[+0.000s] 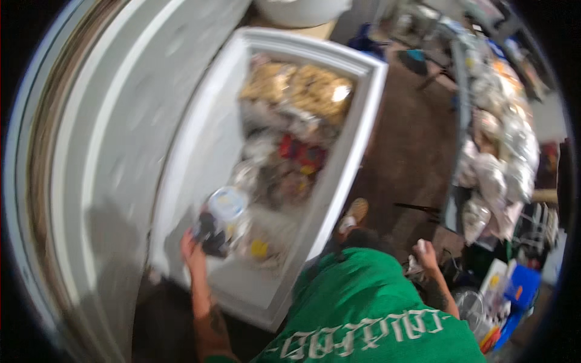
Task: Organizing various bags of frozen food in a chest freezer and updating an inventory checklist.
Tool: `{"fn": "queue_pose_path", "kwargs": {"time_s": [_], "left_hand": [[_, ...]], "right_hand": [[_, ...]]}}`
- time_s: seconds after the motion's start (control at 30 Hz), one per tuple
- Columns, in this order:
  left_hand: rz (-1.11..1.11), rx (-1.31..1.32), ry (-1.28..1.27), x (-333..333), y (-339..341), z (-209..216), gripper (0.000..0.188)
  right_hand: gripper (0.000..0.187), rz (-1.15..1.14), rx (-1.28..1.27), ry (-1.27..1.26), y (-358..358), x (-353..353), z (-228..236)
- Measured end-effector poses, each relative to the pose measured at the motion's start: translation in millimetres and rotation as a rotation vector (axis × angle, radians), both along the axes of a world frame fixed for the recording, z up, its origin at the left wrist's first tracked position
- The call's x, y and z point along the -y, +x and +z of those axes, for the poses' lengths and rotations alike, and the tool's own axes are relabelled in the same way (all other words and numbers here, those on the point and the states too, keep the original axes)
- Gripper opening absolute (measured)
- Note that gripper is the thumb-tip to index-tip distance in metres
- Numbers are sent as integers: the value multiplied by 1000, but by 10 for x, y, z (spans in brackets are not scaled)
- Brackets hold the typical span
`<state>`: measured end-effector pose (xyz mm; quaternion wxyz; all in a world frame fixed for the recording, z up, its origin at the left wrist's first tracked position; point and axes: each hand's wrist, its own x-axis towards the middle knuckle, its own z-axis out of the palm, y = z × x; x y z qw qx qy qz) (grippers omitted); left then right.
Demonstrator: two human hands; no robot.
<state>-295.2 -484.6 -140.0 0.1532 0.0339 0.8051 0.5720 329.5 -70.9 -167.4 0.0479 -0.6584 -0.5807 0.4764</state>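
A white chest freezer stands open below me, packed with frozen bags and packets; tan bagged food lies at its far end. My left hand reaches into the near end and grips a clear bag. The bag holds dark contents and a round tub with a pale lid. My right hand hangs outside the freezer to the right, curled around something small and white; blur hides what it is. A green shirt covers my chest at the lower edge.
The freezer lid stands raised on the left. A rack with several silvery and white wrapped bags runs along the right. Brown floor lies between, with my sandalled foot. Blue and white boxes sit lower right.
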Motion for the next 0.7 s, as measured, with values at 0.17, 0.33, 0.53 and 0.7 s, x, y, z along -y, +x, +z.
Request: {"fn": "queue_pose_path", "kwargs": {"time_s": [0.17,0.33,0.53,0.7], "left_hand": [[-29,365,530,-555,433,1137,46],[-492,947,1380,-1000,346,1590,90],[-337,923,1322,-2043,1552,774,101],[-21,720,615,-2532,1793,880,59]], "right_hand": [[27,38,-451,-311,-1618,-468,201],[43,548,-929,-559,-3204,-228,1078],[50,726,-1038,-448,-3603,201,878],[50,111,-1008,-688,-3163,-140,1242]]}}
